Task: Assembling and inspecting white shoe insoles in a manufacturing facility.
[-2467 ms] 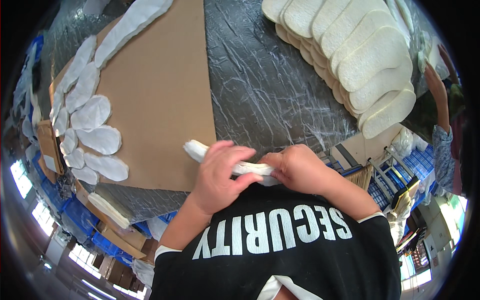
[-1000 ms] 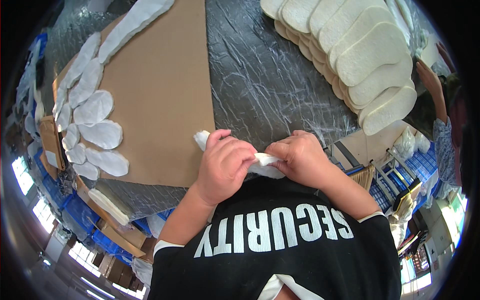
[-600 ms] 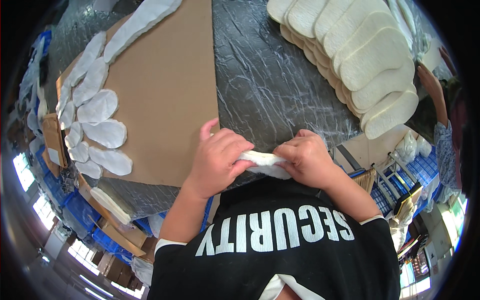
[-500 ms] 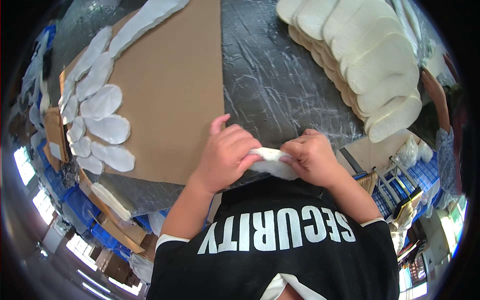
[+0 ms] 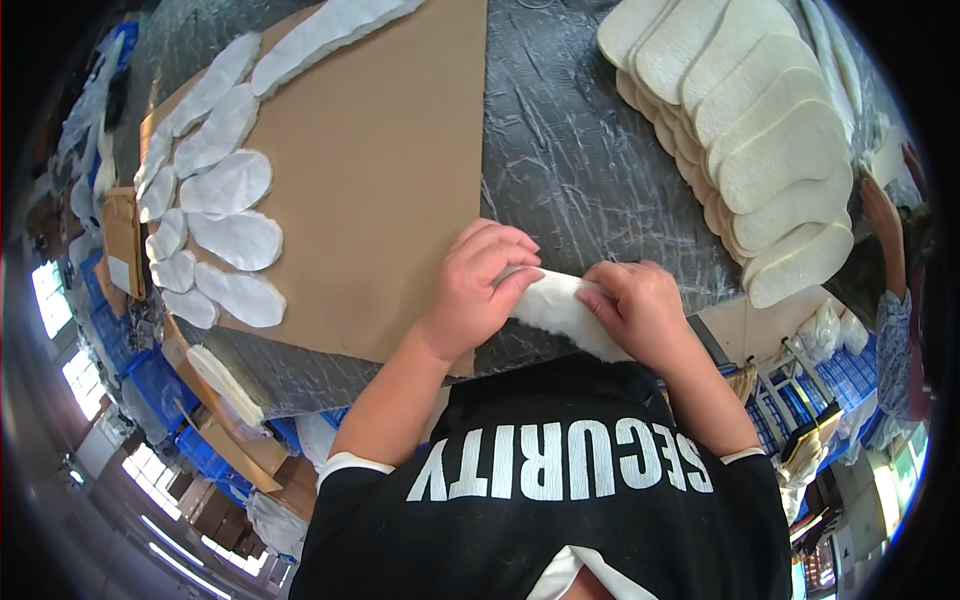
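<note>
A white fleecy insole [image 5: 556,306] is stretched between my two hands, just above the near edge of the table. My left hand [image 5: 482,280] pinches its left end between thumb and fingers. Its right end is gripped by my right hand [image 5: 640,308], the thumb lying on top. Fluffy pile shows along the lower side of the piece. On the brown cardboard sheet [image 5: 370,170] to the left lie several white fleecy insoles [image 5: 228,183], fanned out in overlapping rows. Overlapping stacks of cream insoles [image 5: 785,155] rest at the right.
Dark plastic sheeting [image 5: 560,170] covers the table. Another person's arm [image 5: 885,235] reaches in at the far right. Below the table's left edge are blue crates [image 5: 160,390] and cardboard boxes [image 5: 235,450]. More blue crates [image 5: 840,350] stand at the lower right.
My hands have moved slightly apart, and more of the insole shows between them. The fingers of my left hand have curled further over. The whole view has shifted a little.
</note>
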